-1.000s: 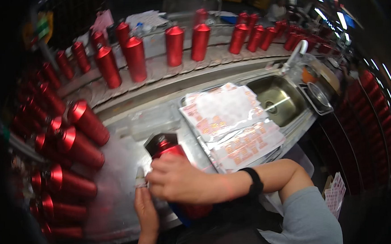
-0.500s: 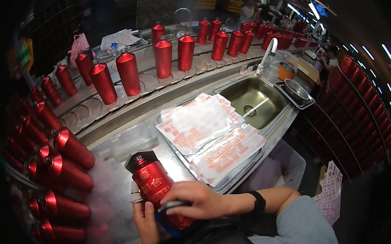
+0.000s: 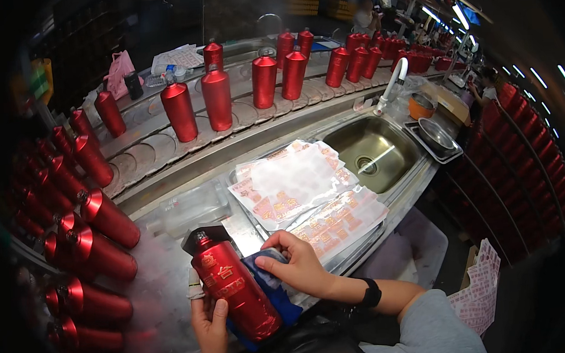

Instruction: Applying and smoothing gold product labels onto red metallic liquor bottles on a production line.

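A red metal bottle (image 3: 232,288) with a dark cap lies tilted on the steel counter (image 3: 154,294) near the lower edge. My left hand (image 3: 209,323) grips its lower body from the left. My right hand (image 3: 299,263) presses a dark blue cloth (image 3: 271,287) against the bottle's right side. A black band sits on my right wrist. Sheets of red and white labels (image 3: 299,191) lie just beyond my right hand.
Many red bottles stand on a curved conveyor (image 3: 227,125) at the back. More red bottles (image 3: 86,247) lie stacked at the left. A steel sink (image 3: 368,152) with a tap is at the right. A stack of label sheets (image 3: 480,287) sits at lower right.
The bottle has shifted from under my right hand and now lies more exposed, tilted up to the left. My right hand moved to its right side with the blue cloth.
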A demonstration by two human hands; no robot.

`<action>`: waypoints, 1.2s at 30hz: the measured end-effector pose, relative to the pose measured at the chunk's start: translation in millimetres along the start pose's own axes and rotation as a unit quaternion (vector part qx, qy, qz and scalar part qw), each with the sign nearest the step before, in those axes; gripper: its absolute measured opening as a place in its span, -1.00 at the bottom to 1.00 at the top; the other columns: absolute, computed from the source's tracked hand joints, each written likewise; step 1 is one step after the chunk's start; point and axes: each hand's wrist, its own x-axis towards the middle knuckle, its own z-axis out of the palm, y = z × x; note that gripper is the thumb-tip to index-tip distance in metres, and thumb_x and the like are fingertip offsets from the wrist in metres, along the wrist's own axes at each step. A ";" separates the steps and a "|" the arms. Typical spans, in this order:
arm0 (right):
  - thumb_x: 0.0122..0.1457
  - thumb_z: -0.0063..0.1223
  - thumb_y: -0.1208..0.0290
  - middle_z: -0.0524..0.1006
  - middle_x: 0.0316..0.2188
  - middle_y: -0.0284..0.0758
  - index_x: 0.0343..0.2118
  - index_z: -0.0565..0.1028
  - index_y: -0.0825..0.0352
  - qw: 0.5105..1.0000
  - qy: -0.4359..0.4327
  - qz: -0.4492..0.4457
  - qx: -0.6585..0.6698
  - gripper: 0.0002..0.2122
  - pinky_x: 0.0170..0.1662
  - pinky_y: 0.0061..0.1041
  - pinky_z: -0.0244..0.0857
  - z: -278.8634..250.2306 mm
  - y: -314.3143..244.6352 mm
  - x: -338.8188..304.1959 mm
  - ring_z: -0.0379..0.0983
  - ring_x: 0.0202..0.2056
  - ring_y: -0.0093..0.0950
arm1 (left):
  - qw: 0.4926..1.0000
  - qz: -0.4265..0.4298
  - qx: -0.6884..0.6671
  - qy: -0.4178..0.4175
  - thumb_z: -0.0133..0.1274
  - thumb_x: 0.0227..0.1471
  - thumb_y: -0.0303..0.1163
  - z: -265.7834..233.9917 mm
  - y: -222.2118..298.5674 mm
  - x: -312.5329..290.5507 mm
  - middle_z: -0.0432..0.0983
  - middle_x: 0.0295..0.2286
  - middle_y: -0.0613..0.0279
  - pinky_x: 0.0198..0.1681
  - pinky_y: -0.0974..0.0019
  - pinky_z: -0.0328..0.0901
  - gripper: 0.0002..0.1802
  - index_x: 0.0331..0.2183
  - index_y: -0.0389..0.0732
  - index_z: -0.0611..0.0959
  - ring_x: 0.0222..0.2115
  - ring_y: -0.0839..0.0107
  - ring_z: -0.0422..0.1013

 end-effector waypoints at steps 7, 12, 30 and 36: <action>0.14 0.26 0.44 0.52 -0.39 -0.43 -0.24 0.45 0.35 0.999 0.026 0.009 -0.041 -0.78 -0.32 -0.70 0.31 -3.6 -2.4 4.4 0.39 -0.36 -0.75 | 1.000 -0.014 0.017 -0.022 -0.01 0.19 -0.47 0.1 2.9 -0.9 0.25 0.17 0.05 0.21 0.26 0.12 -0.25 0.32 -0.27 0.07 0.13 0.32 0.26; 0.16 0.21 0.43 0.52 -0.51 -0.38 -0.26 0.46 0.38 0.992 -0.053 -0.102 -0.051 -0.81 -0.40 -0.62 0.33 12.7 -4.1 -4.9 0.41 -0.45 -0.69 | 1.000 -0.005 -0.003 0.000 -0.01 0.18 -0.49 -10.6 -3.2 -11.0 0.25 0.18 0.04 0.22 0.25 0.12 -0.27 0.31 -0.27 0.10 0.16 0.29 0.24; 0.22 0.05 0.53 0.54 -0.33 -0.45 -0.16 0.49 0.41 0.995 0.007 0.060 0.074 -0.84 -0.20 -0.70 0.31 -60.8 1.2 -2.4 0.43 -0.31 -0.72 | 0.956 0.066 0.285 0.006 0.10 0.10 -0.36 -28.0 -2.8 -23.7 0.20 0.20 -0.24 0.23 0.15 0.10 -0.43 0.13 -0.35 0.46 0.20 0.04 0.22; 0.16 0.12 0.38 0.48 -0.57 -0.51 -0.52 0.52 0.38 0.977 0.164 0.083 -0.110 -0.80 -0.41 -0.71 0.13 -153.7 -10.9 1.2 0.30 -0.51 -0.74 | 0.988 -0.010 0.155 0.015 0.04 0.15 -0.38 -20.5 -7.6 -21.2 0.21 0.19 -0.12 0.27 0.17 0.04 -0.24 0.28 -0.39 0.14 0.22 0.15 0.17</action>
